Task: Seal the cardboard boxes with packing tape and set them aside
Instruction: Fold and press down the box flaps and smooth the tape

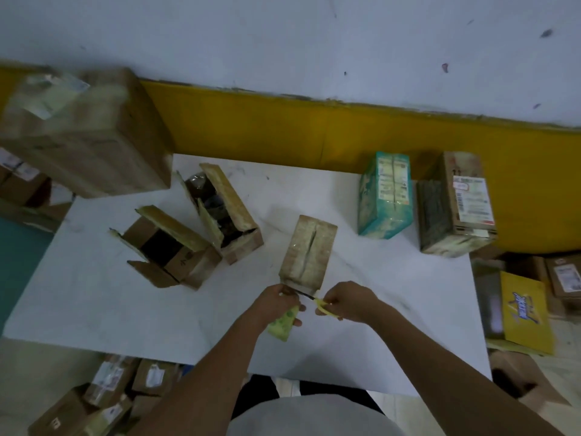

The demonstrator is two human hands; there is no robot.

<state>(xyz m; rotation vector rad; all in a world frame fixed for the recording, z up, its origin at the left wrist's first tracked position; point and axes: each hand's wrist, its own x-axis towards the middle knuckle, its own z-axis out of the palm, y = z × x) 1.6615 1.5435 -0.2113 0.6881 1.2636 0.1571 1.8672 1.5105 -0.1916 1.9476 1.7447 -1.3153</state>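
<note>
A small cardboard box (308, 251) with closed flaps and clear tape along its top seam stands in the middle of the white table (393, 309). My left hand (278, 302) grips a yellowish roll of packing tape (283, 325) at the box's near end. My right hand (349, 302) holds yellow-handled scissors (320, 305), their dark blades reaching toward the tape between roll and box. Two cardboard boxes with their flaps up stand at the left: one (169, 250) nearer me, one (224, 212) behind it.
A teal printed box (385, 199) and a labelled carton (456, 206) stand at the table's far right. A big cardboard box (85, 130) sits at the far left. More parcels lie on the floor at lower left (103, 394) and right (528, 309). A yellow wall band runs behind.
</note>
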